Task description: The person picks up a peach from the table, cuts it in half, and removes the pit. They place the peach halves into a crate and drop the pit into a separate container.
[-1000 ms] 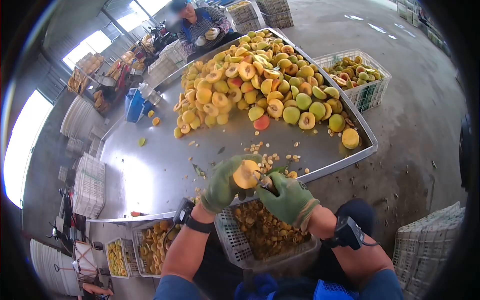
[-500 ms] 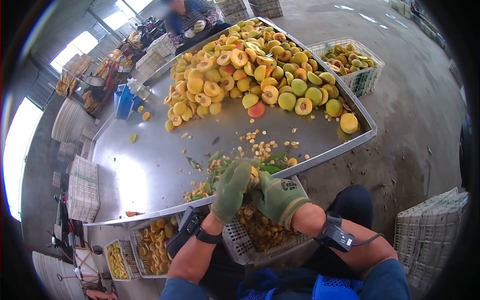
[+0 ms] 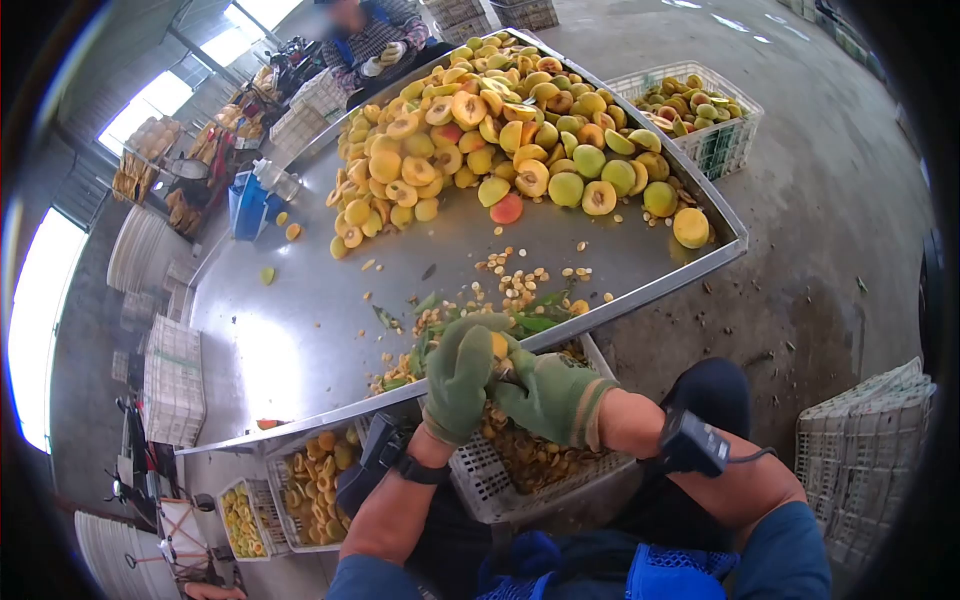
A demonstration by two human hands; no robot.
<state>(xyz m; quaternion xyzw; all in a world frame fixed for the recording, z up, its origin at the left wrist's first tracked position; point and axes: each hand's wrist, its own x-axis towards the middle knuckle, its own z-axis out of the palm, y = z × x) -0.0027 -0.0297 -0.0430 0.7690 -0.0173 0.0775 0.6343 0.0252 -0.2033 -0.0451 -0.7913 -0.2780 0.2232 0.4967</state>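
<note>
Steel table (image 3: pixel 300 330) just ahead, a gloved left hand (image 3: pixel 460 375) clasps a peach half (image 3: pixel 498 346), the right hand (image 3: pixel 548 395) fisted against it over a crate (image 3: pixel 480 487); juice-slick fruit could slip free.

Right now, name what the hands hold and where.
Left hand wraps around a yellow peach half, covering most of it; right hand presses against it, any tool hidden.
</note>
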